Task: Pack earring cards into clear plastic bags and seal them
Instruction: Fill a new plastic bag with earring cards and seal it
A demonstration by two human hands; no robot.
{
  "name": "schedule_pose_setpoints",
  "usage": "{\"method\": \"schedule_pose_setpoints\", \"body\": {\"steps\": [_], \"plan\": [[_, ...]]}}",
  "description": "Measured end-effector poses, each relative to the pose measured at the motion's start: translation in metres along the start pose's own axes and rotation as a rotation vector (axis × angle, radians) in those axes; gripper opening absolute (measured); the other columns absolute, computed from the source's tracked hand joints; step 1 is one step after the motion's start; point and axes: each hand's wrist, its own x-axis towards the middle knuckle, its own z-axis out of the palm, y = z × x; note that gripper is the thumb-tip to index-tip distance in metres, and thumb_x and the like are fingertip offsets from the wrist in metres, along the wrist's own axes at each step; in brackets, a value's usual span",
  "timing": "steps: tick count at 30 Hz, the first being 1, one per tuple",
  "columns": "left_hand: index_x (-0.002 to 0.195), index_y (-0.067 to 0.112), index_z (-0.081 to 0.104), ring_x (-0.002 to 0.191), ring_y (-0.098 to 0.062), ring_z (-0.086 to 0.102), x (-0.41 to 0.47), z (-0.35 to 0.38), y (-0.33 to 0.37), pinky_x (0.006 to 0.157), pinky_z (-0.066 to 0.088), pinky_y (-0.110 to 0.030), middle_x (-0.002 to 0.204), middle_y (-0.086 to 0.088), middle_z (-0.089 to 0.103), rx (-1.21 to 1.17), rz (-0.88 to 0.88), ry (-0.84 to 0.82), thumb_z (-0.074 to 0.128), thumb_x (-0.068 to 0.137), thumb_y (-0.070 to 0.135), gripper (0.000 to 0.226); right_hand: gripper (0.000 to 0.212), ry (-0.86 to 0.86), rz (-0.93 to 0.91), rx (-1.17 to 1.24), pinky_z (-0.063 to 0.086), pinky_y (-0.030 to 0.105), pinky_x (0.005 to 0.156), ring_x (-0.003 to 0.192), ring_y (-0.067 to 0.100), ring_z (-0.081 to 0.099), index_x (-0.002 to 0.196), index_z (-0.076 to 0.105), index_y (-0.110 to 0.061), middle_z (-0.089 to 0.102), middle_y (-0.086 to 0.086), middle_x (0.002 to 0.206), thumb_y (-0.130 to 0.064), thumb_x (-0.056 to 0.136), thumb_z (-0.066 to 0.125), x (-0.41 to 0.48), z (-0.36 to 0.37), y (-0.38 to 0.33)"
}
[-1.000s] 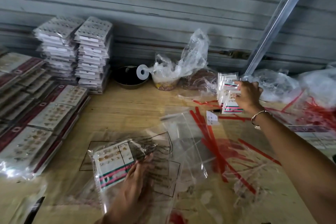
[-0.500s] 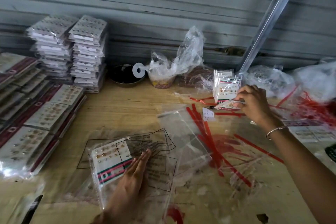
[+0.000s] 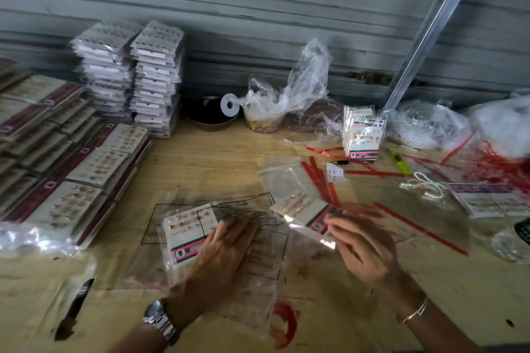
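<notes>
My left hand (image 3: 220, 255) lies flat on a clear plastic bag (image 3: 266, 246) with black printed lines, pinning it to the wooden table (image 3: 200, 169). An earring card (image 3: 186, 229) with a green-and-red band shows through that bag. My right hand (image 3: 364, 249) holds a second earring card (image 3: 301, 209) by its lower end, tilted, just right of the bag's mouth. A small upright stack of bare earring cards (image 3: 362, 135) stands at the back right. More clear bags (image 3: 286, 180) with red seal strips lie in the middle.
Two tall stacks of bagged cards (image 3: 129, 74) stand at the back left, and rows of larger packed cards (image 3: 71, 169) cover the left side. A dark bowl (image 3: 210, 114), a tape roll (image 3: 229, 104), crumpled plastic and loose red strips (image 3: 421, 229) lie behind and right.
My right hand picked one card from the back-right stack and brought it down toward me, next to the bag. My left hand stayed pressed on the bag.
</notes>
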Motion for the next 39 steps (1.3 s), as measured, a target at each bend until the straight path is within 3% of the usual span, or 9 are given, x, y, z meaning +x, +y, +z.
{"method": "schedule_pose_setpoints", "body": {"steps": [5,9,12,15,19,24,28,34,39], "plan": [[0.147,0.029,0.038,0.138,-0.020,0.029,0.007,-0.002,-0.008,0.112,0.029,-0.037,0.155,0.008,0.031,-0.004,0.034,-0.074,0.041,0.094,0.050,0.057,0.014,-0.051,-0.117,0.142,0.054,0.025,0.091,0.106,0.017,0.067,0.087,0.076,0.004,0.072,0.016,0.099,-0.007,0.078,0.076,-0.013,-0.005,-0.049],[0.139,0.000,0.042,0.129,-0.047,0.045,0.009,-0.007,-0.011,0.104,0.040,-0.060,0.138,-0.031,0.047,-0.211,0.222,-0.049,0.061,0.088,0.020,0.058,0.020,-0.184,-0.170,0.243,0.057,0.031,0.087,0.111,0.021,0.066,0.098,0.073,0.003,0.072,0.015,0.107,-0.015,0.090,0.068,-0.027,-0.013,-0.069],[0.152,0.021,0.017,0.139,-0.035,0.034,0.008,-0.004,-0.015,0.117,0.026,-0.042,0.155,-0.021,0.027,-0.205,0.010,-0.181,0.018,0.100,0.041,0.056,0.025,-0.269,-0.242,0.191,0.055,0.031,0.091,0.115,0.020,0.063,0.112,0.067,-0.001,0.071,0.013,0.112,-0.018,0.096,0.060,-0.033,-0.011,-0.074],[0.145,0.034,0.034,0.098,-0.008,0.049,0.006,-0.007,-0.015,0.093,0.033,-0.023,0.115,-0.001,0.052,-0.521,-0.121,-0.096,0.022,0.103,0.035,0.043,0.023,-0.292,-0.220,0.136,0.050,0.030,0.097,0.112,0.022,0.063,0.108,0.069,-0.002,0.069,0.013,0.113,-0.012,0.098,0.050,-0.032,-0.002,-0.073],[0.145,0.028,0.040,0.097,-0.013,0.051,0.005,-0.014,-0.012,0.095,0.047,-0.056,0.123,-0.013,0.064,-0.778,-0.177,-0.060,0.032,0.103,0.031,0.043,0.017,-0.316,-0.173,0.007,0.057,0.030,0.081,0.101,0.021,0.067,0.099,0.075,-0.005,0.072,0.010,0.106,-0.008,0.092,0.059,-0.028,0.016,-0.064],[0.147,0.010,0.035,0.141,-0.019,0.035,0.006,-0.027,0.002,0.117,0.029,-0.039,0.153,-0.006,0.036,-0.729,-0.134,-0.069,0.035,0.103,0.023,0.045,0.012,-0.377,-0.190,-0.073,0.058,0.029,0.079,0.103,0.020,0.063,0.095,0.069,-0.009,0.070,0.009,0.107,-0.012,0.089,0.059,-0.013,0.043,-0.062],[0.146,0.014,-0.008,0.149,-0.013,0.006,0.003,-0.017,0.001,0.122,0.005,-0.027,0.156,0.007,-0.006,-0.397,-0.063,-0.181,0.033,0.104,0.009,0.058,0.013,-0.401,-0.140,-0.061,0.054,0.026,0.062,0.088,0.020,0.060,0.074,0.065,-0.012,0.069,0.007,0.095,-0.009,0.085,0.059,0.011,0.063,-0.072],[0.146,0.013,0.038,0.143,-0.012,0.030,0.011,-0.018,0.005,0.118,0.024,-0.035,0.152,-0.003,0.038,-0.664,-0.128,-0.037,0.038,0.104,0.009,0.042,0.012,-0.516,-0.032,-0.067,0.047,0.029,0.044,0.053,0.016,0.059,0.076,0.071,-0.012,0.065,0.002,0.078,-0.012,0.081,0.060,0.028,0.078,-0.082],[0.143,0.037,0.039,0.140,-0.005,0.034,0.011,-0.008,0.000,0.118,0.026,-0.027,0.148,0.013,0.040,-0.725,-0.178,-0.026,0.036,0.104,0.024,0.041,0.022,-0.717,0.397,-0.030,0.044,0.025,0.055,0.068,0.025,0.068,0.104,0.067,-0.008,0.064,0.006,0.078,-0.017,0.085,0.065,0.042,0.086,-0.090]]}}
